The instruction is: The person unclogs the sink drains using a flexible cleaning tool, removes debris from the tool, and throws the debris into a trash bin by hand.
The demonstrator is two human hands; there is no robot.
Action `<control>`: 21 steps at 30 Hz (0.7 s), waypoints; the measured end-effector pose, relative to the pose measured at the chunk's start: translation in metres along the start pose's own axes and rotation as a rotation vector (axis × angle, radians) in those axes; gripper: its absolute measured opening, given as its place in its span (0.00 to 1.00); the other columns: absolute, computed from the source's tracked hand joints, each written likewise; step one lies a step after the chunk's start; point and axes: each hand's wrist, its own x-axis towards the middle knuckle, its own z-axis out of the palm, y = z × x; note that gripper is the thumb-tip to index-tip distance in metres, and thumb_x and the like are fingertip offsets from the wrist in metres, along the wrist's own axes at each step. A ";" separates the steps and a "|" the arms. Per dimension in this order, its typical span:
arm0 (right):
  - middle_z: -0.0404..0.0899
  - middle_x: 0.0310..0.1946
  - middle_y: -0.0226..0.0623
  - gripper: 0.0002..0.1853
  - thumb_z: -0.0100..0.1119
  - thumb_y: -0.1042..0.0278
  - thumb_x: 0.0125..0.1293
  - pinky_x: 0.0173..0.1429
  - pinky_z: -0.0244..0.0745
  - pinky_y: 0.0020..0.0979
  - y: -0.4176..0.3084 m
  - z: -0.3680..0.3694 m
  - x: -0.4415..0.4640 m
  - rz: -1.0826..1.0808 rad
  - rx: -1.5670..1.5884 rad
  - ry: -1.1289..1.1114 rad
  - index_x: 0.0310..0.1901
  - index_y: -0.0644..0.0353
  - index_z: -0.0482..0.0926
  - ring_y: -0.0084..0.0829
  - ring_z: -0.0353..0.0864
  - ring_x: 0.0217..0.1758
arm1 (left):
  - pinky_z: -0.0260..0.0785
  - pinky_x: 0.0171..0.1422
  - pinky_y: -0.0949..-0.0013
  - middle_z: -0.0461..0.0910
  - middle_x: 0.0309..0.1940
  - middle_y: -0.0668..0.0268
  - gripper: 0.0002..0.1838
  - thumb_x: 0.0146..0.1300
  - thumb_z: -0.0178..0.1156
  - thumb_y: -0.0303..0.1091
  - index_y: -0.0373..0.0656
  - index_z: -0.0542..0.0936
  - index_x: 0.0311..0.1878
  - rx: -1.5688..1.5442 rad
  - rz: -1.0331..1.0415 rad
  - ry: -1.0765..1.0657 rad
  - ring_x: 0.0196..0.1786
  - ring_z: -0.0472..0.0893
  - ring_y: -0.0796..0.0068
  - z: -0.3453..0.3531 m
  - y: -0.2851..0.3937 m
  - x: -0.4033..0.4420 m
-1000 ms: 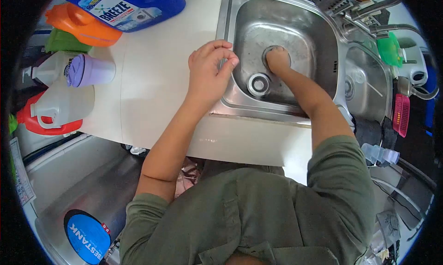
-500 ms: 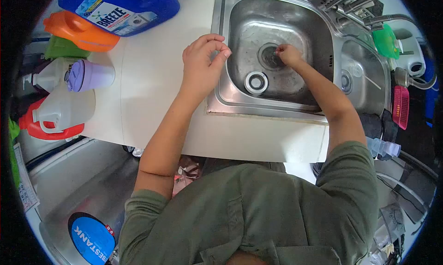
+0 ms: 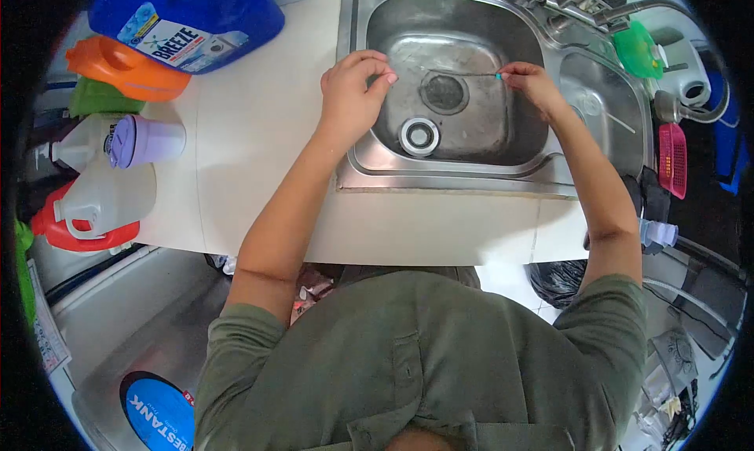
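Observation:
Over the right side of the large steel sink [image 3: 471,157], my right hand [image 3: 530,86] pinches a thin dark stick-like item [image 3: 471,75] with a small teal end at the fingertips. The thin item reaches left above the round drain opening [image 3: 444,94]. A round metal strainer [image 3: 419,137] lies on the sink floor, nearer to me than the drain. My left hand [image 3: 353,94] is raised by the sink's left rim, thumb and fingers curled together; anything between them is too small to make out.
On the left of the white counter [image 3: 259,153] are a blue detergent jug [image 3: 236,27], an orange bottle [image 3: 126,70], a lilac cup [image 3: 157,141] and a white jug [image 3: 118,188]. A smaller basin [image 3: 609,98] and faucet [image 3: 628,11] are at the right.
My right hand has come up from the drain and moved right, and a thin item now shows at its fingertips. My left hand stays near the left rim. The whole view has shifted slightly.

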 end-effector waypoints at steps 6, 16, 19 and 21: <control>0.73 0.24 0.22 0.06 0.55 0.69 0.56 0.39 0.60 0.20 -0.037 -0.015 -0.047 0.011 0.126 0.032 0.34 0.58 0.78 0.16 0.67 0.30 | 0.62 0.52 0.71 0.75 0.42 0.63 0.06 0.51 0.61 0.32 0.41 0.79 0.31 0.057 -0.012 -0.031 0.47 0.73 0.69 0.020 -0.002 0.015; 0.72 0.21 0.18 0.07 0.57 0.65 0.55 0.36 0.51 0.19 -0.059 -0.034 -0.090 -0.062 0.114 0.096 0.36 0.52 0.79 0.13 0.64 0.27 | 0.60 0.54 0.75 0.75 0.44 0.65 0.12 0.54 0.60 0.35 0.37 0.80 0.37 -0.462 -0.235 -0.158 0.48 0.72 0.75 0.054 0.011 0.041; 0.73 0.22 0.18 0.07 0.57 0.65 0.55 0.36 0.51 0.19 -0.056 -0.036 -0.095 -0.081 0.154 0.109 0.36 0.52 0.80 0.13 0.65 0.27 | 0.59 0.55 0.76 0.76 0.43 0.67 0.13 0.55 0.60 0.36 0.38 0.79 0.41 -0.579 -0.288 -0.244 0.48 0.72 0.76 0.058 0.021 0.043; 0.73 0.22 0.18 0.07 0.57 0.65 0.56 0.36 0.52 0.19 -0.056 -0.036 -0.100 -0.076 0.158 0.120 0.36 0.52 0.80 0.13 0.65 0.27 | 0.58 0.55 0.76 0.76 0.42 0.68 0.14 0.55 0.60 0.36 0.39 0.78 0.43 -0.630 -0.315 -0.296 0.47 0.72 0.77 0.058 0.030 0.044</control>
